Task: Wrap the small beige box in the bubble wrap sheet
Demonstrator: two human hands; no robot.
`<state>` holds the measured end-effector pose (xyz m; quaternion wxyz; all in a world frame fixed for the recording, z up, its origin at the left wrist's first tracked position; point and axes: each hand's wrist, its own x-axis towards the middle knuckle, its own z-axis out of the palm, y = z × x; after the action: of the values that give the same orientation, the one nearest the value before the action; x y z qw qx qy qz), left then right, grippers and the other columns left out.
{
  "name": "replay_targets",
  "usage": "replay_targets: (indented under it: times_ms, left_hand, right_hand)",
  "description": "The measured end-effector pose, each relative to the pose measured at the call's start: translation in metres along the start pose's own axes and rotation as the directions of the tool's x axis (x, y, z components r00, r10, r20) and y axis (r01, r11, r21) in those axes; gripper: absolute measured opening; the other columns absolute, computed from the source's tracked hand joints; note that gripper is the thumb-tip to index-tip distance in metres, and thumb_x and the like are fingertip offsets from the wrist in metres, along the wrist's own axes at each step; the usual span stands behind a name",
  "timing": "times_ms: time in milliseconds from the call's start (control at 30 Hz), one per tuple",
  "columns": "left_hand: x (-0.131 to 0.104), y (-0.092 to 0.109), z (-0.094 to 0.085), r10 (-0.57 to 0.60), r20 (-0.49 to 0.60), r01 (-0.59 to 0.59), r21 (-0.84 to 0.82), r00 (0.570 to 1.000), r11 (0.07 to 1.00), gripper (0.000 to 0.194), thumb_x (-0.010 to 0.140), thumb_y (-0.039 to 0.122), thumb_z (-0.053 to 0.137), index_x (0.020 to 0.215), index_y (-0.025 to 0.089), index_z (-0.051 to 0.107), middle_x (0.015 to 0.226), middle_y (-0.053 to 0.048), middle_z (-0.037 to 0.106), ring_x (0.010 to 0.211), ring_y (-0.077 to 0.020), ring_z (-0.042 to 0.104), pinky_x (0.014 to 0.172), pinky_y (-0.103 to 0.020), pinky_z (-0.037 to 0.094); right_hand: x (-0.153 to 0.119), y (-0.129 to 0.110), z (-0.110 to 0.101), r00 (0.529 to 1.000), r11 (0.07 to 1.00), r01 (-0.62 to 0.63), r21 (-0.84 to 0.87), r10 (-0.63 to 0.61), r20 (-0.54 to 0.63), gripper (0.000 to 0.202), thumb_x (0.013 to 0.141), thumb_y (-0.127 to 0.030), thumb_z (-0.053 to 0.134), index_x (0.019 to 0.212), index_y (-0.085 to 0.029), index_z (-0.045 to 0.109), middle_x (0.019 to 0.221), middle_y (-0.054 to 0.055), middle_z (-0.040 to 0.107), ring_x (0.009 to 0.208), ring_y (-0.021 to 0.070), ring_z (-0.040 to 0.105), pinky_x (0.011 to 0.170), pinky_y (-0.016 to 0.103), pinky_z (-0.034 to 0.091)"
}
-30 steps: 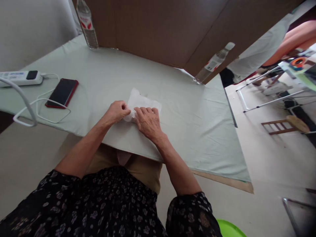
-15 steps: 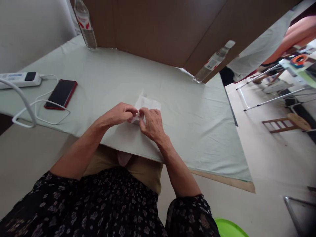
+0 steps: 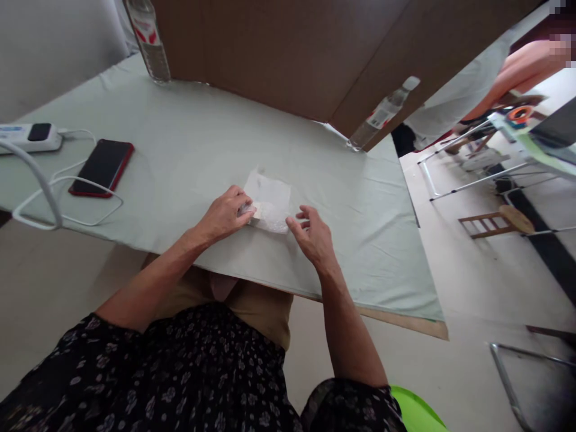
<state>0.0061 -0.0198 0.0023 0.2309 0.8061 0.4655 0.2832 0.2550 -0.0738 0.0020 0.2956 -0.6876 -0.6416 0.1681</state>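
A small whitish, crinkled sheet [image 3: 274,201], like a piece of plastic wrap, lies on the cloth-covered table in front of me. My left hand [image 3: 229,211] is at its left edge, thumb and fingers pinched on a small pale object [image 3: 255,211] at the sheet's near left part. What that object is I cannot make out, since the fingers cover much of it. Just off the sheet's right edge is my right hand [image 3: 311,231], fingers curved and apart, with nothing in them.
A phone [image 3: 102,168], a white cable [image 3: 76,180] and a power strip [image 3: 29,138] lie at the left. Plastic bottles [image 3: 150,42] [image 3: 384,114] stand by a brown cardboard panel [image 3: 270,54]. Beyond the right edge are a wooden stool [image 3: 517,219] and another person's arm [image 3: 517,72].
My right hand has let go of the sheet and moved right, its fingers parting. The sheet now lies more spread out, while my left hand stays at its left side.
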Motion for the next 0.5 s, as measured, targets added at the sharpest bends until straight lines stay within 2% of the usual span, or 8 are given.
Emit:
replay_targets:
  times_ms: [67, 167, 300, 500]
  left_hand:
    - [-0.003, 0.006, 0.004, -0.034, -0.018, 0.034, 0.038, 0.999, 0.999, 0.020, 0.093, 0.033, 0.060, 0.097, 0.017, 0.070, 0.108, -0.009, 0.062, 0.075, -0.0149, 0.057, 0.079, -0.032, 0.052]
    - [-0.007, 0.013, 0.010, -0.057, -0.040, 0.060, 0.086, 0.998, 0.994, 0.019, 0.093, 0.033, 0.060, 0.099, 0.018, 0.071, 0.109, -0.010, 0.061, 0.078, -0.0165, 0.058, 0.078, -0.032, 0.053]
    - [-0.006, 0.016, 0.012, -0.021, -0.033, 0.025, 0.134, 0.999, 0.991, 0.021, 0.094, 0.030, 0.058, 0.103, 0.017, 0.072, 0.117, -0.012, 0.063, 0.082, -0.0182, 0.062, 0.078, -0.033, 0.053]
    - [0.000, 0.015, 0.007, 0.048, 0.049, -0.054, 0.148, 0.998, 0.988, 0.022, 0.096, 0.028, 0.056, 0.103, 0.017, 0.074, 0.118, -0.013, 0.069, 0.101, -0.0246, 0.067, 0.086, -0.035, 0.054]
  right_hand:
    - [0.000, 0.004, 0.002, 0.990, 0.995, -0.098, -0.020, 0.099, 0.099, 0.065, 0.090, -0.063, 0.061, 0.135, -0.016, 0.058, 0.104, 0.013, 0.078, 0.083, 0.0274, 0.072, 0.082, 0.044, 0.055]
    - [0.008, 0.005, 0.014, 0.986, 0.991, -0.126, -0.040, 0.130, 0.107, 0.075, 0.088, -0.068, 0.062, 0.141, -0.015, 0.056, 0.097, 0.012, 0.078, 0.086, 0.0296, 0.073, 0.083, 0.043, 0.055]
    - [0.025, 0.005, 0.035, 0.997, 0.998, -0.065, -0.006, 0.066, 0.038, 0.075, 0.083, -0.062, 0.070, 0.141, -0.017, 0.055, 0.099, 0.013, 0.077, 0.087, 0.0304, 0.072, 0.082, 0.044, 0.056]
    - [0.027, -0.012, 0.044, 0.996, 0.985, 0.084, 0.147, -0.078, -0.048, 0.063, 0.090, -0.041, 0.063, 0.146, -0.015, 0.048, 0.086, 0.003, 0.070, 0.073, 0.0217, 0.065, 0.078, 0.039, 0.056]
